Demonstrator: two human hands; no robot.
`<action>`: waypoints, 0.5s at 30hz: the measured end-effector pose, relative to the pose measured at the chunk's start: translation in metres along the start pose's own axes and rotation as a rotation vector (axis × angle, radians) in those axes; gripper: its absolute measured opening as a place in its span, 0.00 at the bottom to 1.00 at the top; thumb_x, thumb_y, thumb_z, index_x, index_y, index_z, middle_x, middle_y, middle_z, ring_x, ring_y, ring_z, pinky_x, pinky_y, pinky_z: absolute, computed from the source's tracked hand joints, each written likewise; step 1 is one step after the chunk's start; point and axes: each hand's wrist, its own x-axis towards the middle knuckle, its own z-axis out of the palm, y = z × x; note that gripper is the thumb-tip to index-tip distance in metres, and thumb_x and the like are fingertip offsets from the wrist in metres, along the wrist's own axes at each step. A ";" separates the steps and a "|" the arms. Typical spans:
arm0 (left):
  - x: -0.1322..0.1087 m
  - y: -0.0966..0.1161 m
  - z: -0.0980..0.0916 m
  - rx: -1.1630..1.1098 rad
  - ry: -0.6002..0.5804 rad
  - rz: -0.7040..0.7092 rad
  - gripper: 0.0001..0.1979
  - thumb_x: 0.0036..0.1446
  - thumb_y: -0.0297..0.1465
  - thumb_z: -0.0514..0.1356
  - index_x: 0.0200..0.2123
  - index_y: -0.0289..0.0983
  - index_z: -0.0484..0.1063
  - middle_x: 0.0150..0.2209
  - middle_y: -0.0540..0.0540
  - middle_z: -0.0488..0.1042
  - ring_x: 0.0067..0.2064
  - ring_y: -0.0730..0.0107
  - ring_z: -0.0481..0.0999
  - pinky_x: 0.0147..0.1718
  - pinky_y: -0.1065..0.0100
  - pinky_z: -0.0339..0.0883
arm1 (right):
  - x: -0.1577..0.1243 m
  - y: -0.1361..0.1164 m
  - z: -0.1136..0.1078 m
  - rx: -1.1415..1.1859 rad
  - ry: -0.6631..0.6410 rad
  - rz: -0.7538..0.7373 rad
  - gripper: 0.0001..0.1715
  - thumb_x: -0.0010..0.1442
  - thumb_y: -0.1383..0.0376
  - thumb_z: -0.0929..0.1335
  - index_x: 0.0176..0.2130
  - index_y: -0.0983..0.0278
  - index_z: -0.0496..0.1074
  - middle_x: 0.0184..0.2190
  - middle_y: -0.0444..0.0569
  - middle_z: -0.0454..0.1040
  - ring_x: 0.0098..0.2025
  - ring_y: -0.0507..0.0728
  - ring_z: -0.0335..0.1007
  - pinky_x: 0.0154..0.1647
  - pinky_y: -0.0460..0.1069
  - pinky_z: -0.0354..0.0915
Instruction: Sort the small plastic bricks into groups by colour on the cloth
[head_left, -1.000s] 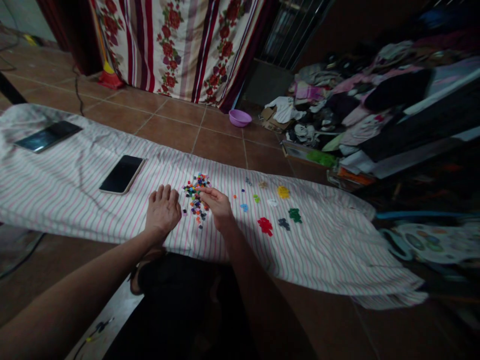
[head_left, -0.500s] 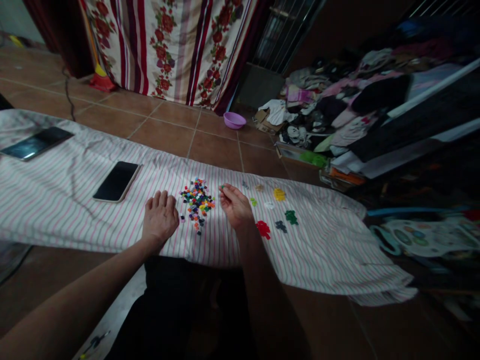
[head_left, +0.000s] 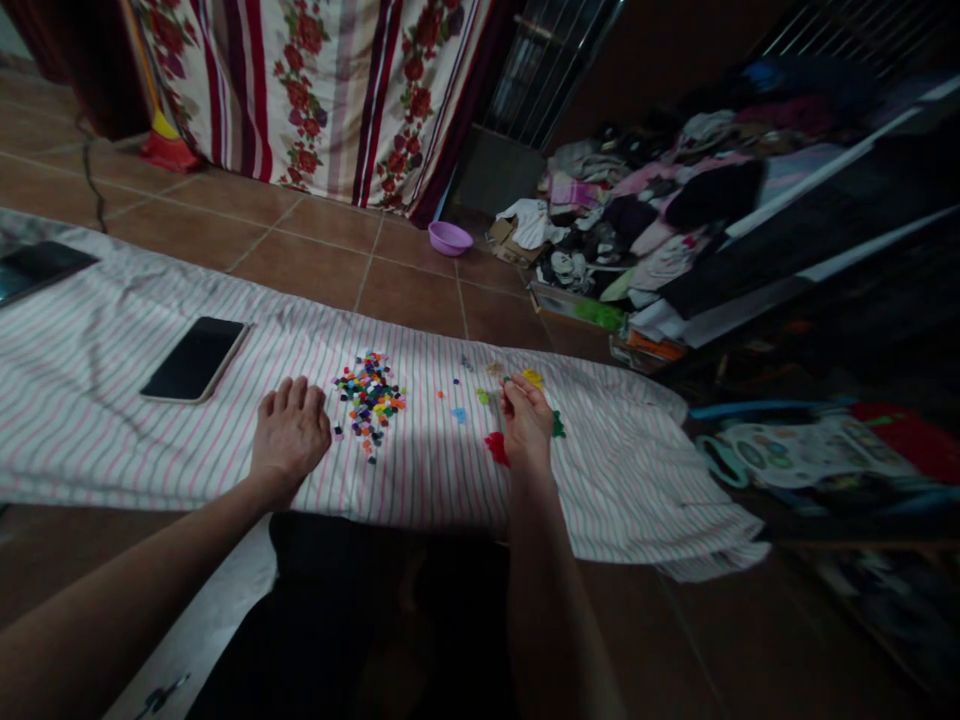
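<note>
My right hand (head_left: 527,420) is pinched on a small green cube (head_left: 506,379), above the sorted colours. Around it lie little heaps: red pieces (head_left: 496,448), yellow pieces (head_left: 532,378), dark green pieces (head_left: 558,424), lime pieces (head_left: 482,396), light blue pieces (head_left: 459,415), tan pieces (head_left: 494,368) and grey pieces (head_left: 466,363). The hand covers the white and dark grey heaps. A single orange piece (head_left: 441,394) and a dark blue piece (head_left: 456,381) lie apart. Left of these spreads a mixed pile of coloured cubes (head_left: 370,395). Beside it, my left hand (head_left: 291,432) rests flat on the striped cloth (head_left: 420,490), fingers stretched out.
A phone (head_left: 195,360) lies on the cloth left of my left hand, and a dark tablet-like device (head_left: 41,268) sits farther left. Beyond the cloth's far edge, a purple basin (head_left: 450,238) stands on the tiled floor. Heaped clothes (head_left: 600,215) fill the back right.
My right hand has moved right with the green cube, from beside the mixed pile to over the sorted heaps. My left hand stays flat. The view has shifted slightly right.
</note>
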 end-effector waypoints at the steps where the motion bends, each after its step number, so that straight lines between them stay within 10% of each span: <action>1: 0.000 0.000 -0.001 -0.002 0.001 -0.002 0.19 0.65 0.32 0.43 0.50 0.33 0.69 0.61 0.32 0.66 0.64 0.45 0.61 0.59 0.49 0.55 | 0.005 -0.002 -0.011 -0.035 0.051 -0.050 0.20 0.38 0.62 0.77 0.34 0.64 0.75 0.26 0.39 0.74 0.25 0.44 0.65 0.24 0.39 0.62; 9: 0.001 0.001 -0.001 0.007 -0.017 -0.013 0.19 0.64 0.32 0.43 0.50 0.33 0.68 0.61 0.32 0.66 0.65 0.46 0.60 0.59 0.48 0.55 | 0.037 -0.007 -0.105 -0.228 0.398 -0.196 0.21 0.40 0.59 0.76 0.35 0.65 0.74 0.25 0.39 0.70 0.23 0.46 0.63 0.21 0.42 0.60; 15: 0.001 0.000 -0.001 -0.009 -0.024 -0.017 0.20 0.65 0.33 0.42 0.50 0.33 0.68 0.61 0.32 0.66 0.65 0.46 0.60 0.60 0.49 0.54 | 0.045 0.005 -0.130 -0.345 0.513 -0.166 0.16 0.40 0.62 0.73 0.31 0.66 0.73 0.22 0.39 0.68 0.22 0.48 0.61 0.21 0.44 0.60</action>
